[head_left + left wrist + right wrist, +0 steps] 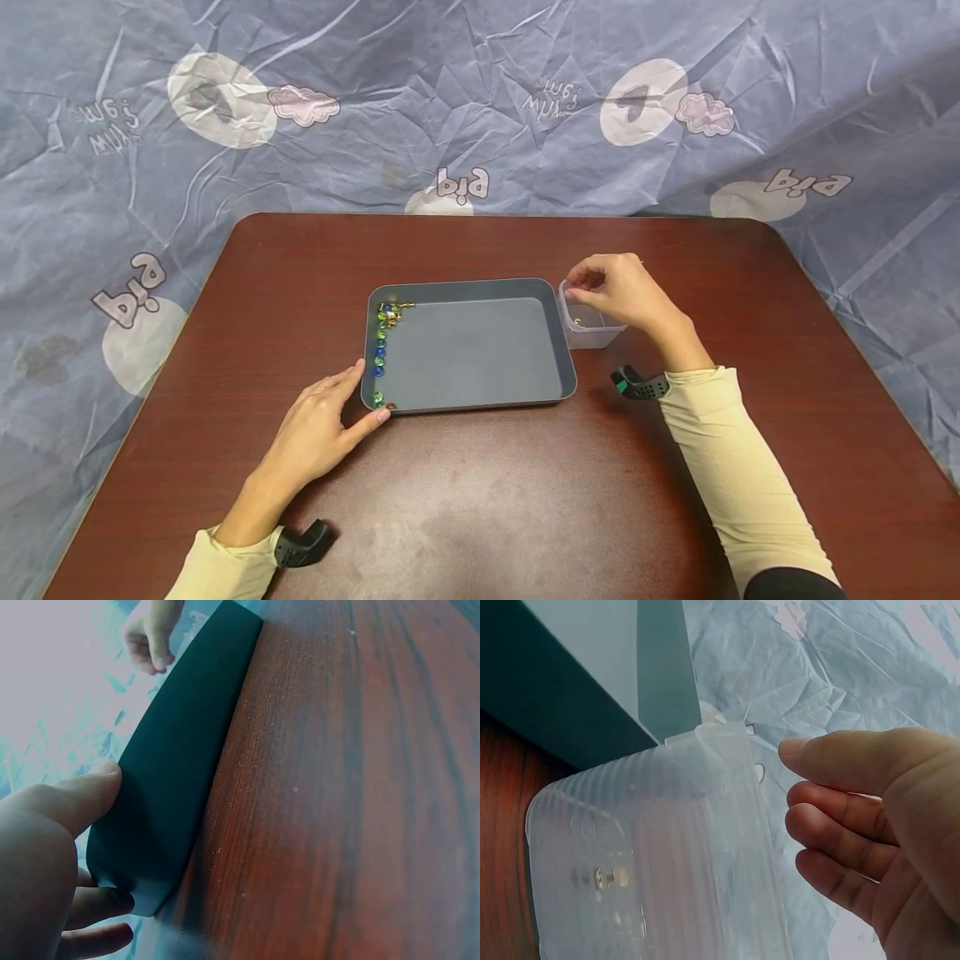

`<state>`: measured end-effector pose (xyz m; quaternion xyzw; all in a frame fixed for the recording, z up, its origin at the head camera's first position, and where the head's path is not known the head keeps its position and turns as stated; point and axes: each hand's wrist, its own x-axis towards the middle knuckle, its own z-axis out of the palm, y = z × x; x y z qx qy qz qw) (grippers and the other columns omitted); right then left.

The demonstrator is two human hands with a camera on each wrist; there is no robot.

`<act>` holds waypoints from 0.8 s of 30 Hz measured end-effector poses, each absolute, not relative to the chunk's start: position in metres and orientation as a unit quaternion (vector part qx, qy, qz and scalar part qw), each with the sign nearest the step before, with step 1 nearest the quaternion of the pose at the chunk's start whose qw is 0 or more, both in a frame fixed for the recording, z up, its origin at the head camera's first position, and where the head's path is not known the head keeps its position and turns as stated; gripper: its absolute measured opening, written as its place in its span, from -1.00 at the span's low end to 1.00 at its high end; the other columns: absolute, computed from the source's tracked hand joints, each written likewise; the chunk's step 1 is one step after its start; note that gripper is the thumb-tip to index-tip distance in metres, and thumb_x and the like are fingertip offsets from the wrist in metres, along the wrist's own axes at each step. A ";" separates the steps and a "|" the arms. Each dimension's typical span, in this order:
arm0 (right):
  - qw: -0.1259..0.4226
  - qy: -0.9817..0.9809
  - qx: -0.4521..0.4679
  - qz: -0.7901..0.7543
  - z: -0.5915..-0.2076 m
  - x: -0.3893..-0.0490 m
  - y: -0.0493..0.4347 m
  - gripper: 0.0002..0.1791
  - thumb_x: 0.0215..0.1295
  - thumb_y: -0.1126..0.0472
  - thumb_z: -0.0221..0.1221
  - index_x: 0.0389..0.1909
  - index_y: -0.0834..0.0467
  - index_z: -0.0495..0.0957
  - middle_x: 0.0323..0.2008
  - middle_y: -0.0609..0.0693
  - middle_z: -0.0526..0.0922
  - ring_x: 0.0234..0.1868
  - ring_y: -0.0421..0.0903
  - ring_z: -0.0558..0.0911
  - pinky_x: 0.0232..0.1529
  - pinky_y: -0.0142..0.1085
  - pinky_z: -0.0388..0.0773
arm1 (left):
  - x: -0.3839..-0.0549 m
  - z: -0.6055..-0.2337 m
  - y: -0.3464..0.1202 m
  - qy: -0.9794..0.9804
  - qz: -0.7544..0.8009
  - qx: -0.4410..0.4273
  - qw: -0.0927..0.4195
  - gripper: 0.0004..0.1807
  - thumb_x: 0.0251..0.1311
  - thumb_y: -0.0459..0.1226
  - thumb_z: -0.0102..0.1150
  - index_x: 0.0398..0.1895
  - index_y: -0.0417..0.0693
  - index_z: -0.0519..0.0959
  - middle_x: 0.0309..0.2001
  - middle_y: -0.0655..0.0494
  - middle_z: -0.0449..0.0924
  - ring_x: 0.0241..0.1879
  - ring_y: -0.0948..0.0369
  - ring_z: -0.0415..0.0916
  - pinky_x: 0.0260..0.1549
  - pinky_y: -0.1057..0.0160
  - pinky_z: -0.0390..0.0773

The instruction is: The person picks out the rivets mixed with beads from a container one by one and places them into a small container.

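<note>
A grey rectangular tray [480,350] lies on the table. Green and blue glass marbles [379,362] line its left wall, and small gold-coloured pieces [393,319] cluster with more marbles in its far left corner. My left hand [313,429] touches the near left corner, fingers along the left side and thumb at the front rim. Over a clear plastic box [592,337] right of the tray is my right hand [622,290], its fingers loosely bent. The right wrist view shows nothing between thumb and fingers, and a small metallic piece [604,879] inside the box.
The brown wooden table [480,492] has rounded far corners. A wrinkled grey-blue printed cloth [480,100] hangs behind it and down both sides. Black straps [641,385] sit at both wrists, over pale yellow sleeves.
</note>
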<state>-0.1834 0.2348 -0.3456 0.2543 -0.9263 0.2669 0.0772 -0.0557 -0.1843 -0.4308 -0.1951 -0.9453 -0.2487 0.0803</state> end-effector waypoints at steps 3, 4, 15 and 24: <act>0.077 -0.925 0.260 0.267 -0.345 -0.184 0.233 -0.90 0.12 0.35 0.41 -0.36 0.26 0.70 -0.45 0.03 0.71 -0.43 -0.07 0.65 -0.38 -0.37 0.53 | -0.056 -0.431 -0.184 -0.945 -0.249 -0.196 0.082 -0.16 0.18 0.04 0.35 0.37 -0.33 0.36 0.22 -0.29 0.49 0.19 -0.20 0.46 0.20 -0.19 0.33; 0.078 -0.924 0.261 0.267 -0.345 -0.184 0.232 -0.91 0.12 0.34 0.41 -0.36 0.26 0.70 -0.45 0.03 0.71 -0.43 -0.08 0.65 -0.38 -0.36 0.54 | -0.056 -0.431 -0.185 -0.945 -0.249 -0.195 0.082 -0.16 0.18 0.04 0.35 0.37 -0.33 0.36 0.22 -0.29 0.49 0.20 -0.19 0.46 0.20 -0.19 0.33; 0.071 -0.922 0.265 0.274 -0.347 -0.187 0.223 -0.88 0.09 0.37 0.42 -0.35 0.28 0.69 -0.45 0.03 0.71 -0.42 -0.09 0.66 -0.36 -0.30 0.56 | -0.056 -0.431 -0.185 -0.945 -0.250 -0.196 0.080 -0.15 0.18 0.04 0.35 0.38 -0.33 0.36 0.22 -0.29 0.49 0.20 -0.19 0.45 0.20 -0.19 0.33; 0.065 -0.918 0.273 0.279 -0.346 -0.188 0.211 -0.87 0.10 0.36 0.43 -0.34 0.29 0.69 -0.43 0.03 0.70 -0.41 -0.09 0.66 -0.32 -0.19 0.60 | -0.056 -0.431 -0.186 -0.945 -0.250 -0.198 0.078 -0.15 0.19 0.04 0.34 0.38 -0.33 0.35 0.22 -0.30 0.49 0.20 -0.19 0.45 0.20 -0.19 0.32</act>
